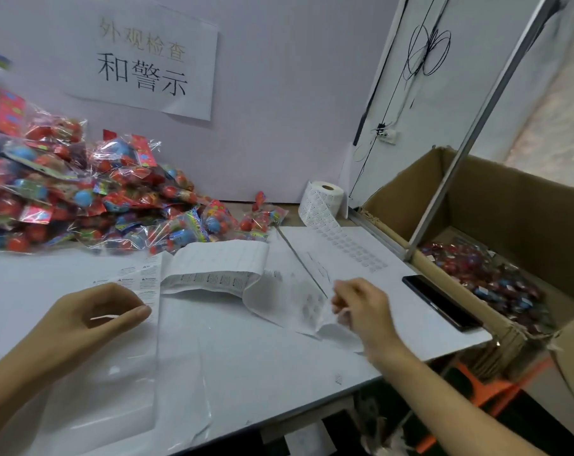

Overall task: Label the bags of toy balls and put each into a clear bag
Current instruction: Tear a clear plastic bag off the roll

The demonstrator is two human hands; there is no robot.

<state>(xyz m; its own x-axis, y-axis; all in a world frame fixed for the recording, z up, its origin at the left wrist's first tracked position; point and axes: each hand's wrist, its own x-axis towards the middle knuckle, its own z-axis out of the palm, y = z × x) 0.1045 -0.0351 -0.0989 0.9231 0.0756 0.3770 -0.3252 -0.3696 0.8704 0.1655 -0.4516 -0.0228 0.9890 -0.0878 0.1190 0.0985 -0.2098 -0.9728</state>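
Observation:
A heap of toy-ball bags [82, 199] in red and blue fills the table's far left. A roll of warning labels [322, 200] stands at the back, and its strip [233, 278] runs forward in loops across the white table [246, 357]. My right hand [361, 311] pinches the strip's backing paper near its lower fold. My left hand [95, 311] hovers with curled fingers over a stack of clear bags [108, 390]; a thin white sliver shows under the thumb. What that sliver is I cannot tell.
A large cardboard box [509, 205] stands at the right with packed ball bags [489, 281] in its bottom. A black phone [442, 302] lies on the table's right edge. A paper sign [144, 60] hangs on the back wall. A metal post [476, 126] crosses the box.

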